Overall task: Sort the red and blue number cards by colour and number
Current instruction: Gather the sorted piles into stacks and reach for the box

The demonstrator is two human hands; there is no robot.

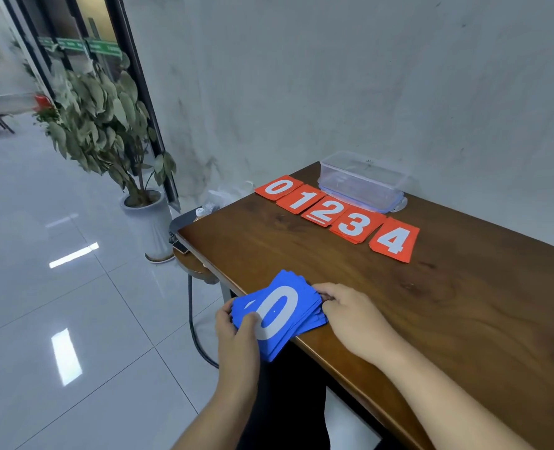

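Wooden table (464, 303), red cards (322, 211) rowed beyond my blue stack (279, 313) — left hand (236, 336) grips it, right hand (350, 315) seemingly pinches its edge; peel just one off.

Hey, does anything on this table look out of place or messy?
Only the blue card stack: it is splayed unevenly and overhangs the table edge, held by the left hand and right hand. The red cards lie in order, 0 to 4.
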